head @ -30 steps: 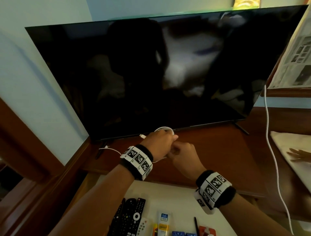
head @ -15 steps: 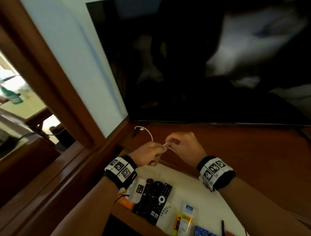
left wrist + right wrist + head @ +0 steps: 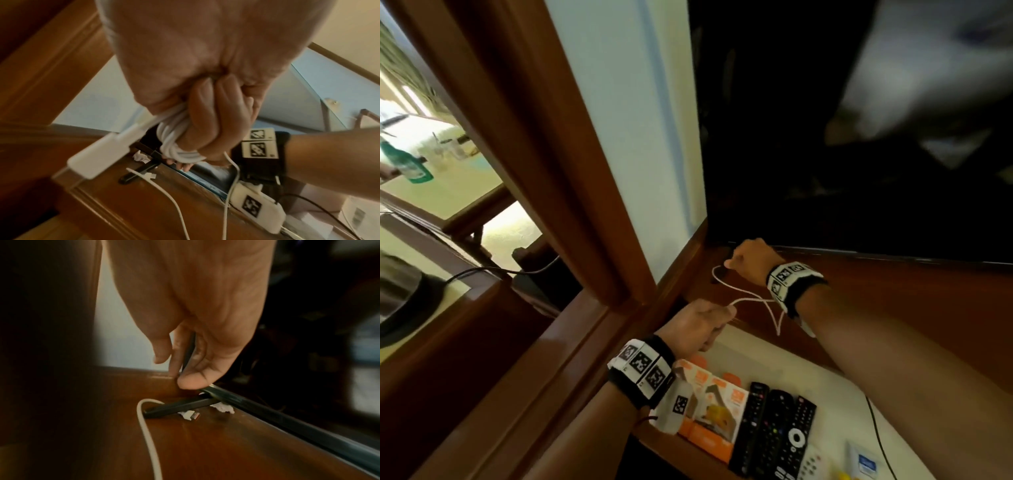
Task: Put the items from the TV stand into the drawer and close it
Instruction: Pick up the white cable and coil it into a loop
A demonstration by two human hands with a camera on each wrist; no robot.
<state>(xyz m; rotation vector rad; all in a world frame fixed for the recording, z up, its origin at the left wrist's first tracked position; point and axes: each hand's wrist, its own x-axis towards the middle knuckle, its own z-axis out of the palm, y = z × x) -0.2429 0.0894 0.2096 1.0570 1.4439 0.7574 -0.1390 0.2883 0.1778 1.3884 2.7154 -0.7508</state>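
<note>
a: wooden tv stand point(image 3: 893, 298) fills the right of the head view, with the dark tv point(image 3: 859, 137) standing on it and a pale wall point(image 3: 626, 137) to its left. below the stand's front edge, the drawer point(image 3: 808, 373) is pulled out; its white floor carries an orange box point(image 3: 717, 407) and black remotes point(image 3: 777, 431) side by side.

b: and the left hand point(image 3: 201, 97)?

a: fingers curled tight round a coiled bundle of white cable point(image 3: 176, 142); a white plug point(image 3: 98, 157) sticks out beside the fist. it is held over the drawer's back edge, just in front of the stand.

b: where does the loose cable run?

a: from the left hand it loops across the stand top toward the tv's left corner, its small connector point(image 3: 192, 415) lying on the wood just beside the tv's black foot point(image 3: 180, 407).

b: the right hand point(image 3: 197, 321)?

a: at the tv's lower left corner, thumb point(image 3: 195, 378) and fingers close together with the tv's thin edge between them, above the foot. whether they also touch the cable, the views do not show.
</note>
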